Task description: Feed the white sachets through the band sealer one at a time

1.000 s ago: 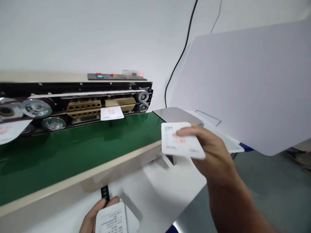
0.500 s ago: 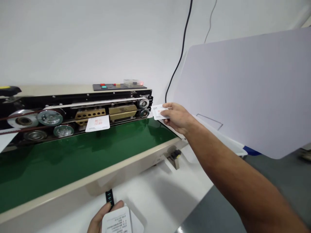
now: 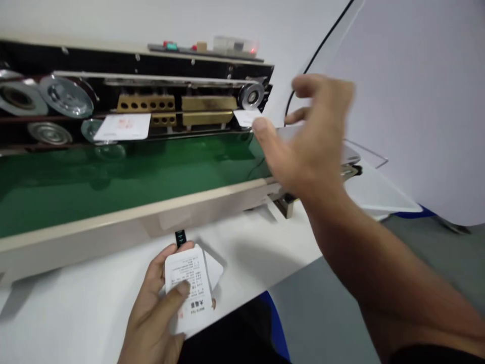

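My left hand (image 3: 151, 308) is low in the view, gripping a stack of white printed packets (image 3: 187, 288) with the thumb across the front. A second white corner sticks out behind the stack. My right hand (image 3: 306, 134) is raised, blurred and open, holding nothing. Just past its fingertips, a small white packet (image 3: 246, 118) sits at the right end of the band sealer (image 3: 151, 63), its edge between the belts. Farther left, another white packet (image 3: 123, 126) with red print stands against the sealer's rollers, above the green conveyor belt (image 3: 113, 182).
The sealer has a control panel (image 3: 200, 49) on top and exposed pulleys at left. A small black device (image 3: 181, 237) sits behind the stack on the white table (image 3: 246, 242). A metal tray (image 3: 352, 154) and a large white board (image 3: 417, 101) stand at right.
My right hand has let go of its packet, which now sits at the sealer's right end. The other packet has moved left along the sealer. The view has tilted down.
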A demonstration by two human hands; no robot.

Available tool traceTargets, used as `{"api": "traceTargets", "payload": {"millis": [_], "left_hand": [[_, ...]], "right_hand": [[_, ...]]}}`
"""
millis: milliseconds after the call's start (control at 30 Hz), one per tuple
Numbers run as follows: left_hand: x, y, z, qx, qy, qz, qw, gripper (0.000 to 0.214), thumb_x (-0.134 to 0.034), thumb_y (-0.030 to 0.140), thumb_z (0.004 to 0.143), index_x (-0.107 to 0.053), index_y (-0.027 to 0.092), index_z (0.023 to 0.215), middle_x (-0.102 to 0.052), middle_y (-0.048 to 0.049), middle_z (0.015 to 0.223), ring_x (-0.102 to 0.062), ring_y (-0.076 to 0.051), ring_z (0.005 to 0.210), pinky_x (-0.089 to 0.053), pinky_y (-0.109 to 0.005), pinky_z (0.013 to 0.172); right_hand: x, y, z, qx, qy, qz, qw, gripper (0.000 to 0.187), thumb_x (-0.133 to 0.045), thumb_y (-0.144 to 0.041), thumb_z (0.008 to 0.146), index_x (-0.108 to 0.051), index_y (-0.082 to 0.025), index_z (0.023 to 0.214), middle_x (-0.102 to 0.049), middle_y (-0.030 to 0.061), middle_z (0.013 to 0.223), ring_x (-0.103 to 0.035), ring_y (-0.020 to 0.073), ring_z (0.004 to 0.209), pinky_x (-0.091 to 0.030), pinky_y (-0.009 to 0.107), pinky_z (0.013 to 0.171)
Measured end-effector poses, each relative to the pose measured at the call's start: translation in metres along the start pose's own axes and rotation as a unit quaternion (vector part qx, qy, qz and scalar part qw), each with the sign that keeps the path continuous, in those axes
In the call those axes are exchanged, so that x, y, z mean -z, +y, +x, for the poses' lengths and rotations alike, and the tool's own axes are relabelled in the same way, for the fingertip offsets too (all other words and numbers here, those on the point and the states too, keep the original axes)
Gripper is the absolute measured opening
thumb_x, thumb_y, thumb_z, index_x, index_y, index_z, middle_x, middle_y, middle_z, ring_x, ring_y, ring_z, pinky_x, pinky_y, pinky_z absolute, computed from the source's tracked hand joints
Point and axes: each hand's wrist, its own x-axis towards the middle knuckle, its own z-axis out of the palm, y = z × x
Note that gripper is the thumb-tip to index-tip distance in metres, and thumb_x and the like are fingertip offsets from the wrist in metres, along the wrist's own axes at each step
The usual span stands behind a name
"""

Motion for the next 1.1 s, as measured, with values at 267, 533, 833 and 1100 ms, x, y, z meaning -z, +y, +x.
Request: {"api": "traceTargets", "payload": {"millis": [267,533,833,1100], "left_hand": [[-0.005,0.008,-0.002,0.023,0.016,-0.073,0.997,0.036,-0.06,0.031,0.09,-0.056,0.03,0.126,-0.059,-0.0008,0.137,-0.058,-0.025,0.116,-0.052,-0.034,0.092],[-0.005,0.004,-0.001,0.021,-0.024,-0.098,0.995,0.036,-0.056,0.04,0.092,-0.057,0.024,0.124,-0.057,-0.0101,0.136,-0.059,-0.034,0.113,-0.053,-0.047,0.09],[-0.004,0.007,0.002,0.043,-0.022,-0.075,0.996,0.029,-0.05,0.039,0.095,-0.057,0.028,0.121,-0.053,-0.0062,0.144,-0.062,-0.032,0.104,-0.059,-0.041,0.057],[0.01,-0.003,0.01,0.053,-0.036,-0.067,0.996,0.029,-0.053,0.044,0.091,-0.063,0.032,0.115,-0.051,-0.0017,0.147,-0.05,-0.041,0.123,-0.059,-0.043,0.059]], "right_hand": [[-0.005,-0.051,-0.17,-0.025,-0.337,0.19,0.922,0.076,-0.071,-0.033,0.079,-0.025,-0.019,0.137,-0.041,0.0146,0.13,-0.043,0.033,0.119,-0.044,0.054,0.1],[-0.012,-0.033,-0.163,-0.177,-0.376,0.239,0.878,0.065,-0.058,-0.024,0.087,-0.026,-0.021,0.144,-0.052,0.015,0.128,-0.053,0.0323,0.115,-0.048,0.055,0.095],[0.007,-0.006,-0.14,-0.058,-0.225,0.343,0.91,0.024,-0.06,-0.009,0.087,-0.062,-0.029,0.1,-0.048,0.0039,0.12,-0.051,0.0255,0.113,-0.046,0.046,0.099],[0.033,0.012,-0.122,-0.031,-0.18,0.307,0.934,0.033,-0.064,-0.007,0.085,-0.069,-0.033,0.104,-0.042,0.0022,0.095,-0.051,0.0187,0.085,-0.045,0.031,0.069]]}}
